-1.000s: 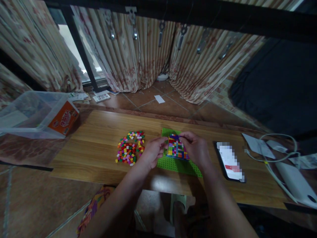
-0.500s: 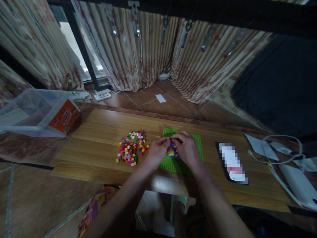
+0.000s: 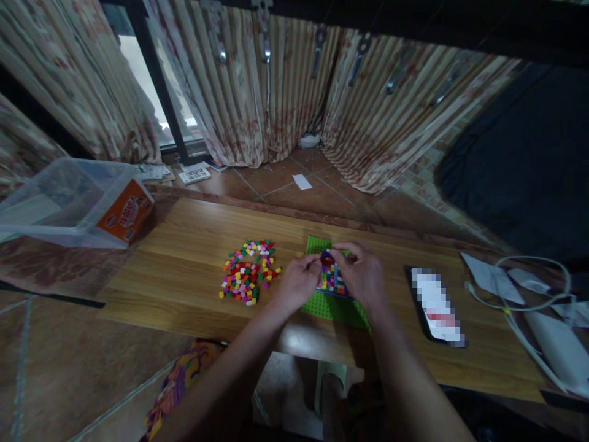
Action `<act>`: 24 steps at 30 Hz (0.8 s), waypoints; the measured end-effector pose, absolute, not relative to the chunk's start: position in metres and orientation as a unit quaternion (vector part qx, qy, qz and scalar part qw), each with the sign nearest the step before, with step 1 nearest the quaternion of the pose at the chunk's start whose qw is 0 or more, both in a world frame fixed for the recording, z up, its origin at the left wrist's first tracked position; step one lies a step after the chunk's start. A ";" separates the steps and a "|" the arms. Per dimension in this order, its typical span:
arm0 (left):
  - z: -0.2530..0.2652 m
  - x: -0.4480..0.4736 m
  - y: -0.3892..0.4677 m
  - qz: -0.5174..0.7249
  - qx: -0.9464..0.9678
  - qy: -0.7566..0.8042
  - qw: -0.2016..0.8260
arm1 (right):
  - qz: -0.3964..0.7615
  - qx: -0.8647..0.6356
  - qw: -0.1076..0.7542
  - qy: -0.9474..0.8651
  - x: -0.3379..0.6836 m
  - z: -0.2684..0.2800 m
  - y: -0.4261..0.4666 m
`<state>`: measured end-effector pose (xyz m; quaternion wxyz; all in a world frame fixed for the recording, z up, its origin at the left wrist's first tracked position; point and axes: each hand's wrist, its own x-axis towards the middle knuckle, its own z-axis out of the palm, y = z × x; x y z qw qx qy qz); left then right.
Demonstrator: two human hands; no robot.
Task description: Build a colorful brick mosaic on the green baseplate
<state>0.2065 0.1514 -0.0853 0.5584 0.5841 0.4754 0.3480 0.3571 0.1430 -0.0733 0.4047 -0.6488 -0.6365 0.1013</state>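
A green studded baseplate [image 3: 322,307] lies on the wooden table, and a small panel of multicoloured cubes with a dark blue edge [image 3: 334,283] sits over it. At the panel's left side is my left hand [image 3: 301,281], its thumb and fingertips pressed together near the far left corner. My right hand [image 3: 367,274] curls over the panel's right side, thumb and forefinger bent toward the far edge. Whatever is between the fingertips of either hand is too small or hidden to name. Left of the baseplate lies a loose heap of small coloured cubes [image 3: 242,279].
A phone [image 3: 435,307] with a blurred screen lies right of the baseplate. White cables [image 3: 529,307] and papers [image 3: 492,279] are at the table's right end. A clear plastic bin [image 3: 69,202] with an orange label stands at the far left.
My hands have moved slightly apart, and more of the multicoloured panel shows between them. The whole view has shifted a little; the cube heap looks the same.
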 end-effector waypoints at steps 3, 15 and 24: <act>-0.085 0.207 0.151 0.344 0.590 0.479 0.552 | 0.093 -0.660 0.400 -0.629 0.359 -0.077 0.146; -0.080 0.205 0.151 0.346 0.604 0.459 0.552 | 0.166 -0.674 0.385 -0.608 0.356 -0.092 0.153; -0.074 0.206 0.148 0.347 0.601 0.460 0.553 | 0.202 -0.693 0.400 -0.565 0.352 -0.090 0.154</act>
